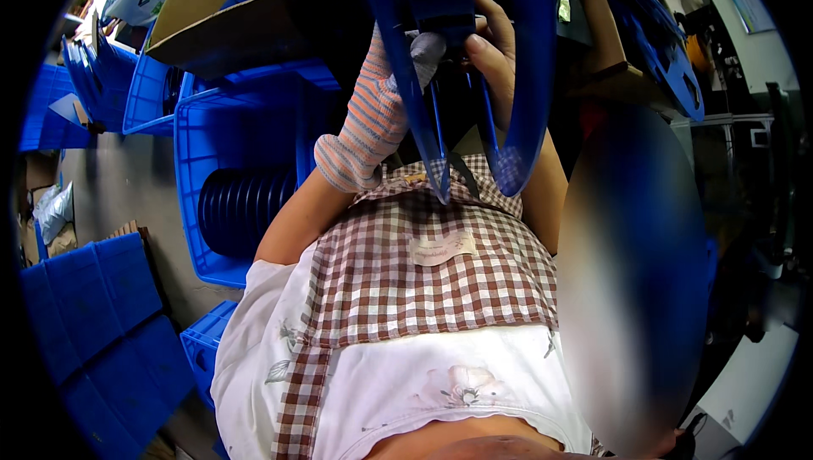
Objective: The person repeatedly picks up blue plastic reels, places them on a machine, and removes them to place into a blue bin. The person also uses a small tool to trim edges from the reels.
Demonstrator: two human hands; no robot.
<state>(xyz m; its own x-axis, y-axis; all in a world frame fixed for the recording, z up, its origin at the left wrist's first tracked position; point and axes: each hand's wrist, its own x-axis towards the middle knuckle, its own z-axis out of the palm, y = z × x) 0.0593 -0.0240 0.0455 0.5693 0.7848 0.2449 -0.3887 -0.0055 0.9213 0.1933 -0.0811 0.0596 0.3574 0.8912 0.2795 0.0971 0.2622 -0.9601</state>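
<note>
A glossy dark-blue plastic part (pixel 538 70) with two long curved prongs hangs in front of my chest, its tips toward me. Two thin blue rods (pixel 488 117) show between the prongs. My left hand (pixel 385 100), in an orange and grey striped glove, is closed at the left prong, its grey fingertips reaching inside the fork. Bare, my right hand (pixel 498 49) comes from behind the right prong. Its thumb and a bent finger close at the dark middle of the part; the small spot they grip is in shadow.
To my left stands a blue crate (pixel 190 197) with a stack of black discs (pixel 246 213). A cardboard box (pixel 212 32) with blue pieces sits ahead of it. Blue bins (pixel 93 290) fill the lower left. More blue parts (pixel 656 45) lie ahead right; a large blurred shape (pixel 635 282) blocks the right side.
</note>
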